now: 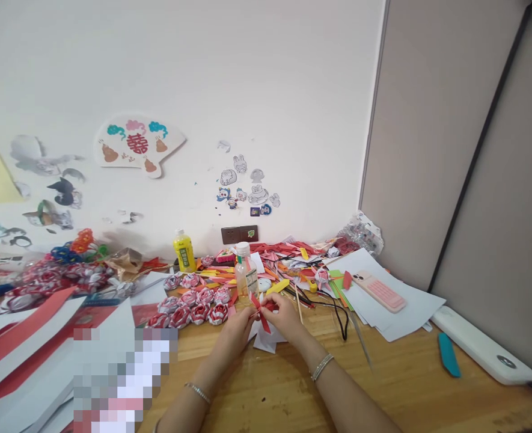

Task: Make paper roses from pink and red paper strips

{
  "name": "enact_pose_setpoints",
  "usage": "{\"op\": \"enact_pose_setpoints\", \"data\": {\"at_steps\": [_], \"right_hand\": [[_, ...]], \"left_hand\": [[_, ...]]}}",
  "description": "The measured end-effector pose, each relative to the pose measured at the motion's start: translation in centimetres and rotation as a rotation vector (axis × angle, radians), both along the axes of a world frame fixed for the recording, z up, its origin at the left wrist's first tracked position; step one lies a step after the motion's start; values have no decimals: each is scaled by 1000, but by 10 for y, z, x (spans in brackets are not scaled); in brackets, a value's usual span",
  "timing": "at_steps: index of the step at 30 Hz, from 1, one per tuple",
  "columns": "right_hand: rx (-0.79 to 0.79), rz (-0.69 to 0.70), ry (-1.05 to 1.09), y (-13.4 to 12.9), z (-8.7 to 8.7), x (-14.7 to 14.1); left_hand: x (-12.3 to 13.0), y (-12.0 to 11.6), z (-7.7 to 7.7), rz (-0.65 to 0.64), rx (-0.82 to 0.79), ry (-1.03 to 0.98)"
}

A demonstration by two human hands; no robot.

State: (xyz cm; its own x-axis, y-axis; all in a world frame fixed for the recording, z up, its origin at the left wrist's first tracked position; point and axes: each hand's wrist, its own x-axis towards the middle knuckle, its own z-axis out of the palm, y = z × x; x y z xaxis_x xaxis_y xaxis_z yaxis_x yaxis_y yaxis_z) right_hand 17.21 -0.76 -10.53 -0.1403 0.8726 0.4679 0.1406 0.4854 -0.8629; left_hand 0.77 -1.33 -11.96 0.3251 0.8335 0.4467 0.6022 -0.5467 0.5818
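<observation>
Head view: the left hand [240, 323] and right hand [280, 313] pinch a flat, folded red paper strip [264, 320] between their fingertips, above the grained wooden table [266, 391], near ruffled, rounded paper roses [199, 313].

Head view, single: worn above the near side of the table [302, 385], facing forward and down across it. Range: left hand [239, 323] and right hand [284, 314] at arm's length; wall [266, 72] beyond the table.

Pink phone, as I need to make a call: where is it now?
In the head view, the pink phone lies on white paper, right of the right hand.
</observation>
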Motion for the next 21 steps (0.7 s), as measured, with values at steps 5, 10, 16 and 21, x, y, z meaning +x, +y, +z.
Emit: {"op": "enact_pose_setpoints", "data": {"at_steps": [5,10,16,21], "right_hand": [[-12,27,50,-1,4,4],[-35,30,81,-2,4,1],[-82,-46,141,1,0,-4],[-112,-61,187,3,-3,-5]], "left_hand": [[-2,1,0,60,-15,-158],[3,5,0,74,-33,-303],[4,-7,3,169,88,-253],[0,-15,11,254,236,-80]]}}
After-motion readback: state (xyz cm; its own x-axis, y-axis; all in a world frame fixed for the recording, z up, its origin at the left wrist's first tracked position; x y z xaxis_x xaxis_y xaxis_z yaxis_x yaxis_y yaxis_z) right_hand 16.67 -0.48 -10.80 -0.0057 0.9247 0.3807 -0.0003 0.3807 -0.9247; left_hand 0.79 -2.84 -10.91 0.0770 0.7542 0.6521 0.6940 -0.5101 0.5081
